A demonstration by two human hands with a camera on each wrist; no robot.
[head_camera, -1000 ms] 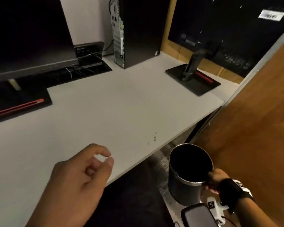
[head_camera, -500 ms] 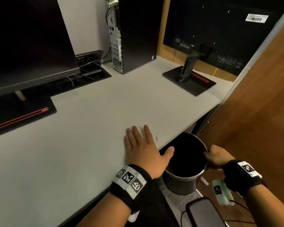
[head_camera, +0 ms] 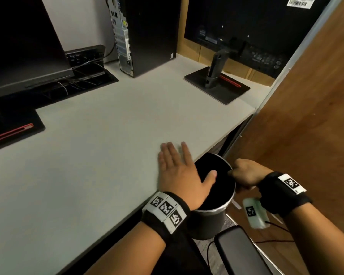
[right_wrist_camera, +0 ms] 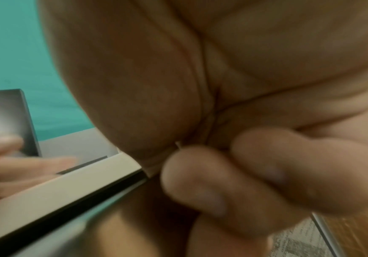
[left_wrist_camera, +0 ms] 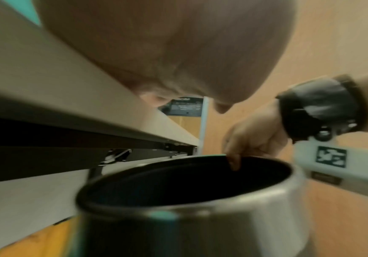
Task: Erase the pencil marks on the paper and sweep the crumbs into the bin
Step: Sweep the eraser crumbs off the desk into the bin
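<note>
- L hand (head_camera: 182,171): fingers straight, loosely spread, flat on surface (head_camera: 107,145) at edge; thumb over bin (head_camera: 213,217) mouth.
- R hand (head_camera: 244,172): fingers curled, gripping bin rim.
- Bin just below surface edge.

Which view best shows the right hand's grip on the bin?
The left wrist view: the right hand hooks a finger over the bin rim, seen side-on. The head view shows the same grip from above, partly hidden by the left hand. The right wrist view shows only blurred fingers.
</note>
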